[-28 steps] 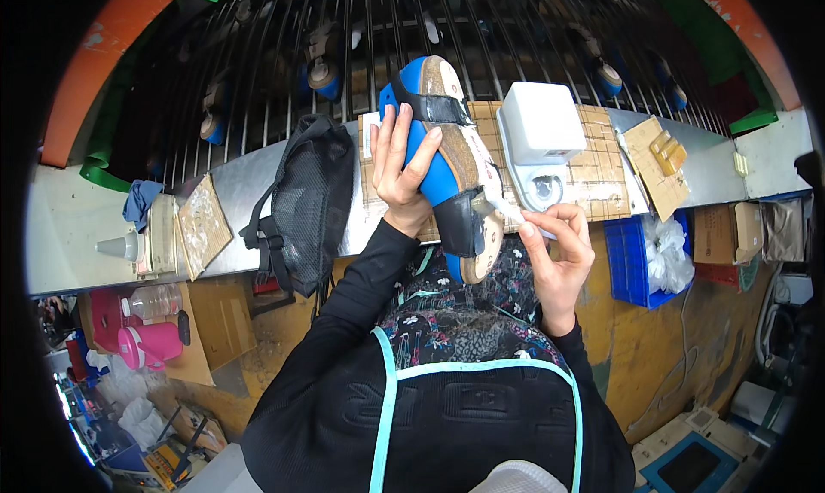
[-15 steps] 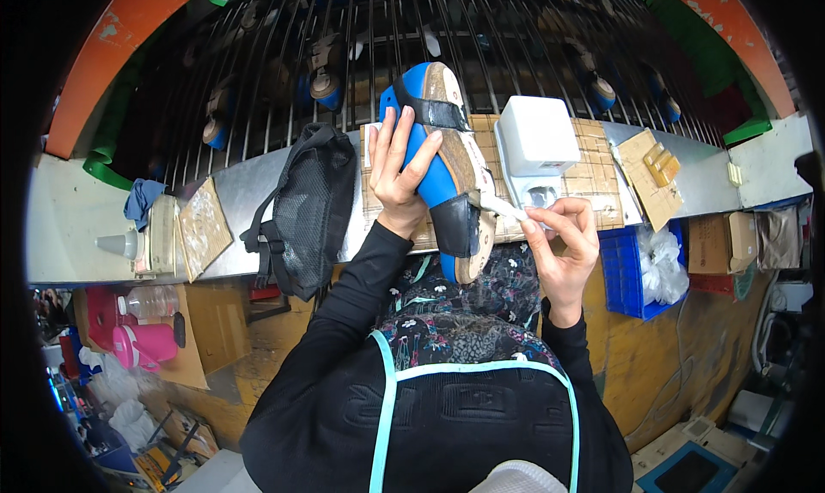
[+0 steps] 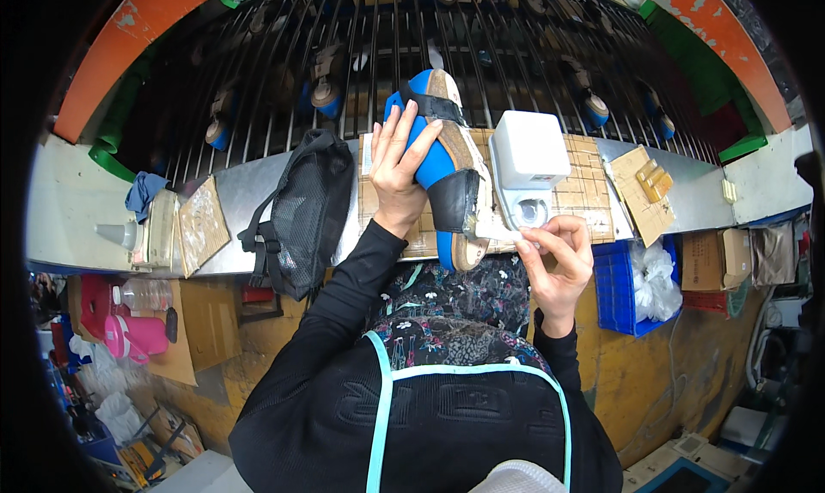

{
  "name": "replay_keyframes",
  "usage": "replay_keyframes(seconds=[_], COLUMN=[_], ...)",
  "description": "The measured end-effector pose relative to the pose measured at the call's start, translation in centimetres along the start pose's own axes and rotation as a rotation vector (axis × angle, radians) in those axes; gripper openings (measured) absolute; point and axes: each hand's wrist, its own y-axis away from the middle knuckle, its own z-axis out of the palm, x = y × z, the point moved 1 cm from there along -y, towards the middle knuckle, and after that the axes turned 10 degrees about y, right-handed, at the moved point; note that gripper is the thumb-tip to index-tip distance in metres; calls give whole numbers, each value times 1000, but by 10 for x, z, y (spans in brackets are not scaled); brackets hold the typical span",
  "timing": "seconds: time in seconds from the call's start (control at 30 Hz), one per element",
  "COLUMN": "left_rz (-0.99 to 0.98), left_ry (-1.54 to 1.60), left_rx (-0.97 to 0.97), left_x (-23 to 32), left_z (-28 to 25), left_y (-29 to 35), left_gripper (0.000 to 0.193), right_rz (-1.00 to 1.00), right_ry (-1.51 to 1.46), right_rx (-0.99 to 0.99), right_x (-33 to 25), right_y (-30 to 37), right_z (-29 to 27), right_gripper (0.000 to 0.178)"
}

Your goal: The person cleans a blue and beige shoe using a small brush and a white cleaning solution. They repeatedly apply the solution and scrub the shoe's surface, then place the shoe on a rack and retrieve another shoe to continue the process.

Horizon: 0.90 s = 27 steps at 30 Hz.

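My left hand [image 3: 399,184] is wrapped round a blue shoe last [image 3: 439,161] that carries a sandal with wide black straps [image 3: 453,201]. The last is held up on its side above the bench, with its pale, cork-coloured underside turned toward the right. In my right hand [image 3: 559,265], thumb and fingers pinch the end of a slim white brush [image 3: 500,234]. Its tip touches the edge of the sandal beside the nearer strap. Close by, right of the sandal, stands a white container with a round opening [image 3: 530,154] on a checked board [image 3: 593,188].
Left of the board lies a black mesh bag [image 3: 311,205]. A flat board with yellowish blocks [image 3: 644,186] is on the right of the bench. Beyond runs a rack of metal rods [image 3: 284,81] with more sandals on lasts. Below right hangs a blue crate [image 3: 614,291] with plastic bags.
The brush tip has moved nearer to me along the sandal's edge, down to the nearer strap. The sandal has turned slightly in my left hand.
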Motion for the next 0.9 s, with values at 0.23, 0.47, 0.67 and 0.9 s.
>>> replay_keyframes(seconds=[0.23, 0.47, 0.67, 0.9], left_rz=[-105, -235, -231, -235], left_ry=[105, 45, -59, -91], left_rx=[-48, -91, -132, -129], left_x=[5, 1, -11, -17], left_z=[4, 1, -4, -8], left_y=[-6, -1, 7, 12], left_gripper=[54, 58, 65, 66], right_rz=[132, 363, 366, 331], right_ry=[-307, -406, -313, -213], right_rx=[20, -54, -41, -26], right_x=[4, -3, -9, -12], right_y=[-16, -4, 5, -7], right_z=[4, 12, 16, 24], right_gripper=[18, 16, 15, 15])
